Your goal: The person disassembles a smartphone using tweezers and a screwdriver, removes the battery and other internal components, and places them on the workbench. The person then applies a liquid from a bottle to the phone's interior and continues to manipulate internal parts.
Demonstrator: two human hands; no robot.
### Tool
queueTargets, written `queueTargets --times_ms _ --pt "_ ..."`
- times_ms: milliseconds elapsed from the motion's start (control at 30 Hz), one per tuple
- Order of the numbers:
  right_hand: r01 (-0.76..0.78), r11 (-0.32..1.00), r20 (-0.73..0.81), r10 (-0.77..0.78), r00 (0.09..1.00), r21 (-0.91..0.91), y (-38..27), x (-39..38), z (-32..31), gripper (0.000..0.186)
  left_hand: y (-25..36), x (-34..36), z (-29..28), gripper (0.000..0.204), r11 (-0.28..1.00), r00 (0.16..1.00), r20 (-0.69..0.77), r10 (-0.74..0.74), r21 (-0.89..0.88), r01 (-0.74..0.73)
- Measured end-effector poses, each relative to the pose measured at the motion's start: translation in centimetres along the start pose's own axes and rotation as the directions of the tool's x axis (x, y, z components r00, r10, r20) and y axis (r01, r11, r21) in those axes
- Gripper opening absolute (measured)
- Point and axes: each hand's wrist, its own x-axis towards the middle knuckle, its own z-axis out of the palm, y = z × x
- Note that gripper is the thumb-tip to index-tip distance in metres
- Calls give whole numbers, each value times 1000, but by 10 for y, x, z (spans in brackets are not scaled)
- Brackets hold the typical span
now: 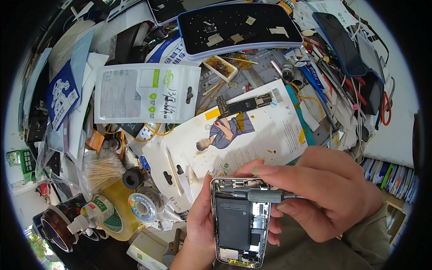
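An opened phone [254, 240], its screen off, shows a black battery [234, 222] and bare inner parts. My left hand [200, 227] grips it by both long edges near the bottom of the view, fingertips showing past its right side. Pinched in my right hand [330, 193] is a slim metal hand tool with a knurled grip [264, 195]. The tool lies across the phone's upper part, its narrow end pointing left just above the battery. Whether that end touches anything, I cannot tell. Beyond the phone, a dark logic board [245, 106] rests on a white printed card [274, 130].
At the back, a phone-shaped tray [270, 13] holds small metal pieces. A white pouch [146, 94] lies left of the card. Cotton swabs [102, 171], a solder spool [141, 207] and a bottle [94, 213] crowd the left. Right stand a dark phone [339, 45] and scattered tools.
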Motion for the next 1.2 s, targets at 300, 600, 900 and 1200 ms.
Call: queueTargets --times_ms 300,600,900,1200 --pt "-50 983 -134 26 991 -178 -4 30 -45 42 -2 -1 5 76 999 991 -127 43 38 -39" --pt "20 976 -131 -49 990 -215 44 116 -64 43 5 -8 -3 75 996 993 -78 -85 -30 83" --pt "24 978 -17 -28 999 -208 55 147 -57 44 10 1 -26 81 957 987 31 -157 251 145" --pt "-206 977 41 209 977 -62 49 163 -57 39 11 -3 -21 84 976 979 38 -199 100 194"
